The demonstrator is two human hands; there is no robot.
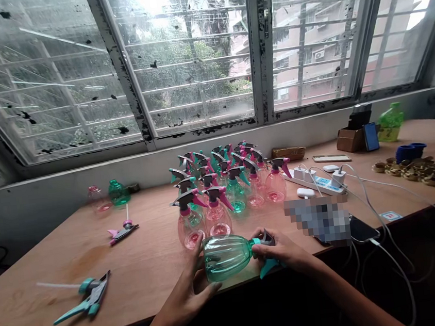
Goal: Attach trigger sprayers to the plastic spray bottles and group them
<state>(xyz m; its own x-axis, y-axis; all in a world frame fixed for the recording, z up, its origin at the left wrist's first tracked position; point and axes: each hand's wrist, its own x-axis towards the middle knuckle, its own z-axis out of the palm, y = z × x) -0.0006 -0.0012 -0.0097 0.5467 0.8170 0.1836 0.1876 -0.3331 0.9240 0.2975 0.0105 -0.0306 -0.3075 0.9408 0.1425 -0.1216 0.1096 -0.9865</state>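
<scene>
A clear green spray bottle [227, 257] lies on its side in the air at the table's front edge, its base to the left. My left hand [191, 282] is curved around the base end, thumb below and fingers behind. My right hand [283, 249] pinches the green collar at the neck, and the grey and teal trigger head [269, 266] shows partly behind its fingers. Just beyond stand pink spray bottles [217, 215] with trigger heads on. A loose teal and grey trigger head [89, 295] with its tube lies on the left; a pink and grey one [123, 231] lies farther back.
Two headless bottles, one pink [99, 200] and one green [118, 192], stand at the back left. On the right are a power strip [322, 182] with trailing white cables, a phone [364, 228], gold-coloured pieces [432, 171] and a brown box [349, 140]. Windows rise behind the table.
</scene>
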